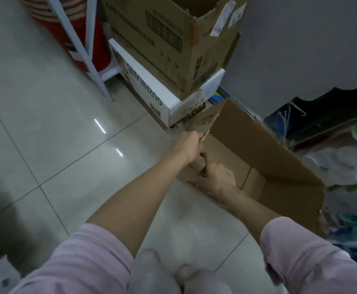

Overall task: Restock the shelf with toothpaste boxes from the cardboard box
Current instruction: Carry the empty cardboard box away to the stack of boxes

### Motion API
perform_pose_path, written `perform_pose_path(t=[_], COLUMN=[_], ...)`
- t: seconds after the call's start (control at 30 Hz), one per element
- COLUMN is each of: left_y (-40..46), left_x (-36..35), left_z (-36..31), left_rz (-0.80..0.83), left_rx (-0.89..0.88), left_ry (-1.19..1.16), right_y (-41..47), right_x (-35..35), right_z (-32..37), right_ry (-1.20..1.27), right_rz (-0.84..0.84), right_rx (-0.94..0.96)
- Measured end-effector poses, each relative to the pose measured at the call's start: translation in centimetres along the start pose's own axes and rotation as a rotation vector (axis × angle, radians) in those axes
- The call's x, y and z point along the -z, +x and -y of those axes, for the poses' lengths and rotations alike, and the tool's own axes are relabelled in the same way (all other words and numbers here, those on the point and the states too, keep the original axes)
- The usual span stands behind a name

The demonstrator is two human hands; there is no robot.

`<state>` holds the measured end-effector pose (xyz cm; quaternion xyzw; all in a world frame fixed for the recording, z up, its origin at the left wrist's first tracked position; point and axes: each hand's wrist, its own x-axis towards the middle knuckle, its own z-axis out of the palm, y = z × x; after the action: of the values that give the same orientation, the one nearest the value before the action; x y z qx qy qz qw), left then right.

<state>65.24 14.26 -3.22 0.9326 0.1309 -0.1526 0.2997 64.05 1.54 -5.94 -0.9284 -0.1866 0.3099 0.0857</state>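
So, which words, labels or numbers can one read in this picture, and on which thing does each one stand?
"GUZHILANG" (seen upside down; last letters uncertain): side of the white box.
Barcode with digits and lines of print: side of the brown carton on top of the white box, too blurred to read.
White stickers on that carton: unreadable.
Dark label on the white box's end: blurred.
Open cardboard box that the hands hold: faint print, unreadable.

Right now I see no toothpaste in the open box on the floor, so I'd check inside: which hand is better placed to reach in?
Right. The right hand sits on the cardboard box's near wall; the left hand grips its torn flap.
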Motion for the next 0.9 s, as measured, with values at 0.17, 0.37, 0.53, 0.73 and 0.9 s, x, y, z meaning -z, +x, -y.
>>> perform_pose_path(t=[0.17,0.37,0.53,0.73,0.9], left_y=[6.1,9.8,11.5,13.4,15.3], left_x=[-2.6,-5.5,-7.3,-10.0,-11.4], left_z=[2.5,7.0,8.3,8.1,8.0], left_rz=[-0.101,0.080,0.132,0.038,-0.120], left_rx=[-0.097,-0.186,-0.158,-0.336,-0.294], left_ry=[-0.015,-0.105,0.140,0.599,0.611], right_y=[5.5,10.7,12.8,14.5,15.0], right_x=[-1.6,-3.5,-6.1,-8.3,-8.4], right_z=[-1.1,-1.6,-5.6,-8.6,-9.4], right_ry=[-0.179,-0.209,-0.249,-0.176,-0.172], right_rz=[-0.219,-0.301,-0.172,-0.307,-0.262], right_rx=[0.096,0.120,-0.083,-0.104,-0.127])
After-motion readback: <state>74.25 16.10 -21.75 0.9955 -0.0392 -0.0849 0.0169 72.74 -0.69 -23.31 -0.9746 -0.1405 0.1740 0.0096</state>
